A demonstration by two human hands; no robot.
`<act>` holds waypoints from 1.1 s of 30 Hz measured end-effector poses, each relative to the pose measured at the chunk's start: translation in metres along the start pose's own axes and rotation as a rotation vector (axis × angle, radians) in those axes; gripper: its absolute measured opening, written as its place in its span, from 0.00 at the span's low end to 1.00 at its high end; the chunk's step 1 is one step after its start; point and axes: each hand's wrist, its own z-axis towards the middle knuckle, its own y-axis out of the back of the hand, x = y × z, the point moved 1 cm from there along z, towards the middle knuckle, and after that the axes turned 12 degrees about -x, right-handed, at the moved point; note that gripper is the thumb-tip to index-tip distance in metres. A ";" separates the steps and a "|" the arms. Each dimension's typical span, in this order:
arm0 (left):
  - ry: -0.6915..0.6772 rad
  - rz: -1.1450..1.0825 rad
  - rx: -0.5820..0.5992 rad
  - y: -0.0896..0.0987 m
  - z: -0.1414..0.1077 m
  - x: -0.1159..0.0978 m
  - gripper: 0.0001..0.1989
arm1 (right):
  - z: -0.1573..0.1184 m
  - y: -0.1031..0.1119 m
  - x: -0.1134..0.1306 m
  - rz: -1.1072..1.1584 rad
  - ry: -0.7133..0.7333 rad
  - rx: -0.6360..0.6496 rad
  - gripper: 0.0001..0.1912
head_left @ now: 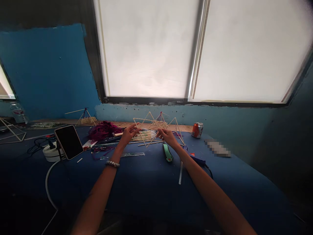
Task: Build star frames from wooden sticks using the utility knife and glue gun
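Observation:
Between my two hands is a frame of thin wooden sticks, joined into triangles with pointed peaks, held up over the table. My left hand is closed on its left side, fingers around a stick. With a pinch near the middle, my right hand also grips the frame. Just behind and below lie a bundle of loose sticks and clear plastic wrapping. A green utility knife rests on the table below my right hand. Partly hidden by my right forearm is a blue glue gun, with a translucent glue stick nearby.
A phone leans by a white power strip at the left. Purple yarn is heaped behind my left hand. Stick pyramids stand along the back. An orange can and a blurred flat object are at the right.

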 end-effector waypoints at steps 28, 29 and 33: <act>0.051 -0.080 -0.039 0.001 -0.006 -0.007 0.25 | -0.004 -0.004 -0.001 0.093 -0.055 0.047 0.22; 0.067 -0.076 -0.039 0.001 -0.007 -0.007 0.23 | -0.004 -0.004 -0.002 0.103 -0.047 0.045 0.22; 0.188 -0.108 0.037 0.002 -0.007 -0.004 0.24 | -0.002 -0.006 -0.004 0.119 0.008 -0.004 0.21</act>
